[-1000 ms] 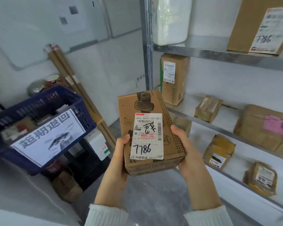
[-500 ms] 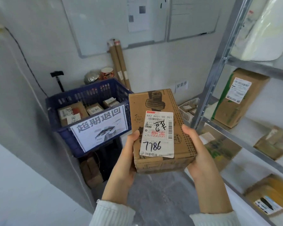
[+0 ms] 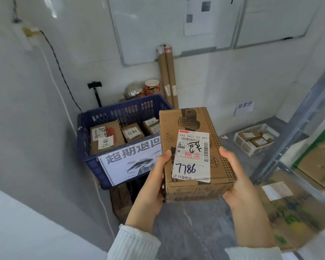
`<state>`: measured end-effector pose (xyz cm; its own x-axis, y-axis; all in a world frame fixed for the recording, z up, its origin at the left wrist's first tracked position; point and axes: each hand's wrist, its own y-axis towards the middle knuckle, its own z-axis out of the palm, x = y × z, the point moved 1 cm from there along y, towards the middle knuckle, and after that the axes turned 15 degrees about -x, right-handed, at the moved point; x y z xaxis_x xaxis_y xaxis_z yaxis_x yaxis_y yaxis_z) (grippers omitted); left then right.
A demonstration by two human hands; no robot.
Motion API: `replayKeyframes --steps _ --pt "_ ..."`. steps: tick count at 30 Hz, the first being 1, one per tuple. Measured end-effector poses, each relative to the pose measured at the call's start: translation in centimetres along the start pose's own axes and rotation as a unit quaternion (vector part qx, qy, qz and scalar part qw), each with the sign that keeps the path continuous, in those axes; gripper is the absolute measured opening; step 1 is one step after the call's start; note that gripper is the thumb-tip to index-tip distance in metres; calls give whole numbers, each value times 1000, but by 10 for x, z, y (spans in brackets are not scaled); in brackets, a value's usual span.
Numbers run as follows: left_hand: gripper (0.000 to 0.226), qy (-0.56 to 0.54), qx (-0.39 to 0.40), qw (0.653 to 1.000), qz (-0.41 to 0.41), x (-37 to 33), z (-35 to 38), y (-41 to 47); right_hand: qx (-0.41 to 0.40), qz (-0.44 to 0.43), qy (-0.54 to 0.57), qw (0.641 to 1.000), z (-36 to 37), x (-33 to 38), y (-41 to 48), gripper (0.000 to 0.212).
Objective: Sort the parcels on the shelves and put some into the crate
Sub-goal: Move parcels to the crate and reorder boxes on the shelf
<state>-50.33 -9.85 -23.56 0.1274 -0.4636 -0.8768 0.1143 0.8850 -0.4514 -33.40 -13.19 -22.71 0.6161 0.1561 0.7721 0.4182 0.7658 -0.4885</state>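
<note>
Gripping a brown cardboard parcel (image 3: 193, 152), left hand (image 3: 154, 182) and right hand (image 3: 238, 181) clasp its sides.
White label handwritten "7786".

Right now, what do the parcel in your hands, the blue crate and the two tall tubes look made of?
The parcel looks like brown corrugated cardboard, matte, with creased edges and a glossy paper label. The blue crate seems to be moulded plastic: slotted walls, slight sheen. The tall tubes look like rolled kraft cardboard, dull brown, with capped tops. Both the left hand and right hand grip the parcel.
</note>
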Motion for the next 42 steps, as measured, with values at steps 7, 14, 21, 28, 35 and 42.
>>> replayKeyframes --steps 7,14,21,28,35,42 --pt "67 20 -10 1000 -4 -29 33 80 18 32 12 999 22 28 91 36" --pt "66 18 -22 999 -20 -40 52 137 35 46 3 998 36 45 155 35" --pt "88 -1 -110 993 -30 -58 26 167 46 4 -74 996 79 42 193 64" --pt "72 -14 -164 986 8 -96 -17 190 47 -1 -22 999 144 22 204 90" --pt "43 -133 -257 957 7 -134 -67 242 81 2 -79 994 219 -3 219 119" --pt "32 42 -268 962 9 -164 -149 290 57 -59 -191 978 254 2 275 86"
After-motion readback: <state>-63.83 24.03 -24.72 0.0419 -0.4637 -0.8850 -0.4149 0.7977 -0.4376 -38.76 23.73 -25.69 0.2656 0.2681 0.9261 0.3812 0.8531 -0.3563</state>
